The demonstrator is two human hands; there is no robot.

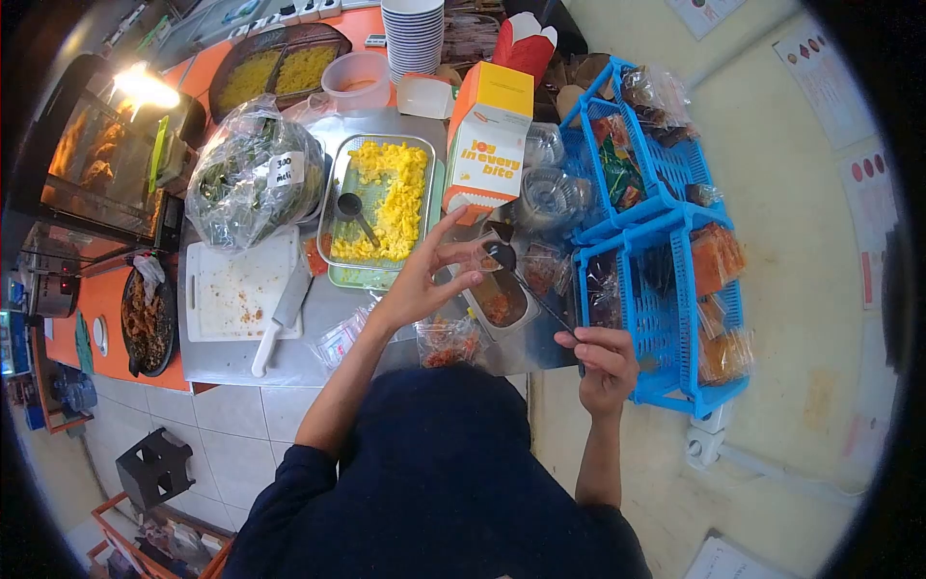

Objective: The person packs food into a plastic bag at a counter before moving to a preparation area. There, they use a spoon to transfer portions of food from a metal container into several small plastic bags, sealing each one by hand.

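Observation:
Between the thumb and fingers of my left hand (pixel 424 275) is a small clear plastic bag (pixel 473 257). My right hand (pixel 605 365) grips the thin dark handle of a ladle (pixel 545 307), whose bowl is up by the bag and the left fingertips. Right below them sits a metal container (pixel 526 318) with reddish-brown sauce at its bottom. Small clear packets of red food (pixel 449 340) lie at the table's front edge. Further left, a metal tray (pixel 328 246) holds chopped yellow food and a black scoop (pixel 351 206).
A knife (pixel 289 307) rests along a white cutting board (pixel 214 323). Behind stand a bag of greens (pixel 246 188), an orange and white box (pixel 489 145) and stacked bowls (pixel 413 39). Blue baskets (pixel 632 217) with packets line the right side, against the wall.

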